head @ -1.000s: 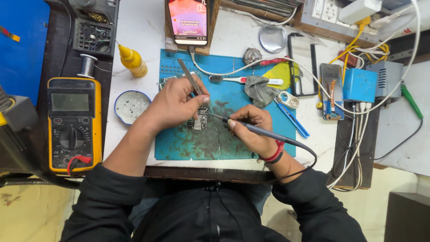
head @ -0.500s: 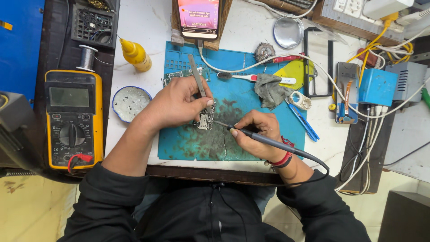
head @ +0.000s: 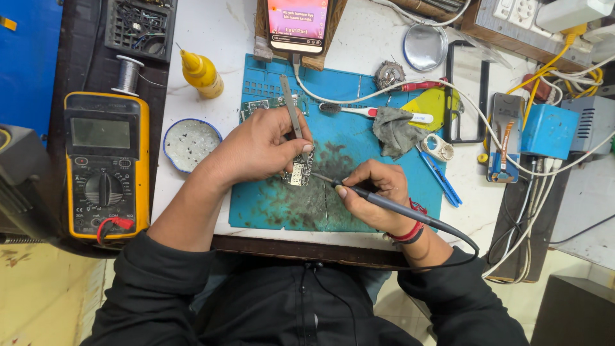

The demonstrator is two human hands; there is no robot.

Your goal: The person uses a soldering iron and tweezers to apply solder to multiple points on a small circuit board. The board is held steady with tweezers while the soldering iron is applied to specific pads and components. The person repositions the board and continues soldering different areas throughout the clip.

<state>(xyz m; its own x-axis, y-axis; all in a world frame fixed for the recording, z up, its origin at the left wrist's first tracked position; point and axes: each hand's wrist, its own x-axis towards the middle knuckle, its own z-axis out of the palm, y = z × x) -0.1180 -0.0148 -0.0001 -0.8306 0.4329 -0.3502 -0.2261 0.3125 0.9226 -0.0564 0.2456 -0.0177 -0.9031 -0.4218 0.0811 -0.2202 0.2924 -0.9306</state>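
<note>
Blue matting (head: pixel 378 154) carries a small circuit board (head: pixel 298 170), pinned under the curled left hand (head: pixel 259 150), in which tweezers (head: pixel 291 112) are also pinched upright. A soldering iron (head: pixel 384 204) is gripped pen-fashion by the closed right hand (head: pixel 375 195), its tip laid against the board's edge.

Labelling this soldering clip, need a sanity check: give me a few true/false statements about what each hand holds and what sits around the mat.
1. The left hand holds slim metal tweezers over the small green circuit board. True.
2. The right hand holds a yellow squeeze bottle. False: it holds a dark corded soldering iron, tip towards the board; the yellow squeeze bottle stands apart, up left of the mat.
3. The board lies on a blue work mat. True.
4. The yellow multimeter sits right of the mat. False: it sits to the left.
5. A grey crumpled cloth lies on the mat. True.
</note>
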